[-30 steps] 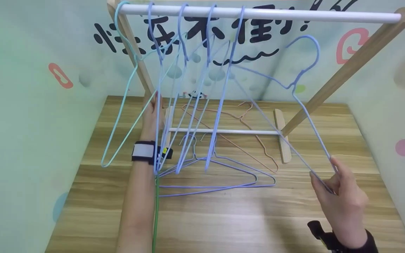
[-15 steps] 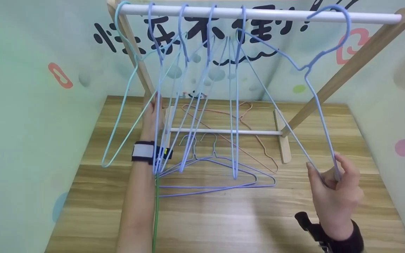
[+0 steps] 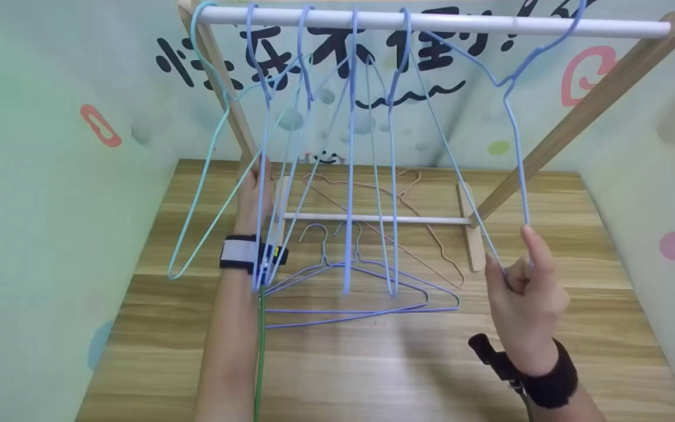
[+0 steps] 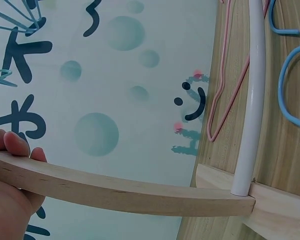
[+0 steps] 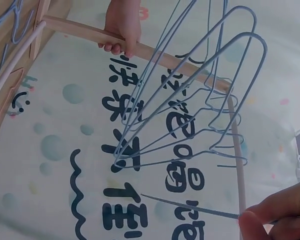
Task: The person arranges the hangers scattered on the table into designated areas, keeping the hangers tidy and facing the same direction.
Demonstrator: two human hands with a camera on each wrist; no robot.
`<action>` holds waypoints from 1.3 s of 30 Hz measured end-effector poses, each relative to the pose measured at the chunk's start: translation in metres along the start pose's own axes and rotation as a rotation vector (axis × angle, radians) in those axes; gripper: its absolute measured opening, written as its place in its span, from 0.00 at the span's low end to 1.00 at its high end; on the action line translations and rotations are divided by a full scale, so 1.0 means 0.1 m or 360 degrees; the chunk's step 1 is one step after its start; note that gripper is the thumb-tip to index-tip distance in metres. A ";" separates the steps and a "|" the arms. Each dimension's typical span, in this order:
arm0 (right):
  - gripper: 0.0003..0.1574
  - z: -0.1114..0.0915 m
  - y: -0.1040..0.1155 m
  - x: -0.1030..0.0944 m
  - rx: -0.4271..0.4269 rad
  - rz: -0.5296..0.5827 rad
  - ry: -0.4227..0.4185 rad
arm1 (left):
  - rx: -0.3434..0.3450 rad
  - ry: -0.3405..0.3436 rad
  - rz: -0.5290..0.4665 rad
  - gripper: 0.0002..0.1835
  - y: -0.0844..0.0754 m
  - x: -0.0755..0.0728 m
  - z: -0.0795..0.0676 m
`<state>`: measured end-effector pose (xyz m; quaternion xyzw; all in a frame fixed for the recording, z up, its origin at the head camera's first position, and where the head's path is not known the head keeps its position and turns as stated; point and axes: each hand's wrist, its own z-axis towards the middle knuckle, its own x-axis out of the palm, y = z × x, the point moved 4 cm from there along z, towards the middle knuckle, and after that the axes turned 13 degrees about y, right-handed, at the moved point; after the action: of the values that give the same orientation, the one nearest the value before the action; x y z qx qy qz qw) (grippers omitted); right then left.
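Left hand [image 3: 248, 190] grips the wooden post [image 4: 110, 191]; right hand [image 3: 528, 302] pinches a blue hanger [image 3: 518, 151]. Hanging seems underway; the hook [image 3: 556, 41] likely needs seating on the rail [image 3: 478, 23].

Five hangers [image 3: 350, 176] hang on the top bar [image 3: 490, 24], left of the held hanger [image 3: 508, 81].

Left grip [image 3: 251, 186] apparently curled, right grip [image 3: 528, 310] pinching

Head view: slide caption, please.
Right hand holds a blue hanger by one corner, left hand grips a wooden post; five hangers on the rail.
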<state>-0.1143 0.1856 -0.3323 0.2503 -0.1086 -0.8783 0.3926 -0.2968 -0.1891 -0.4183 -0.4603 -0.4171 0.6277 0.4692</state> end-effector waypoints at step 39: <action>0.37 -0.08 -0.03 0.36 -0.0108 -0.0121 0.0326 | -0.0022 0.0142 -0.0436 0.13 -0.03 -0.01 -0.05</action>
<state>-0.1325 0.1608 -0.3535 0.3291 -0.0285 -0.8656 0.3762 -0.2910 -0.1887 -0.4168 -0.4297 -0.4591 0.5338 0.5653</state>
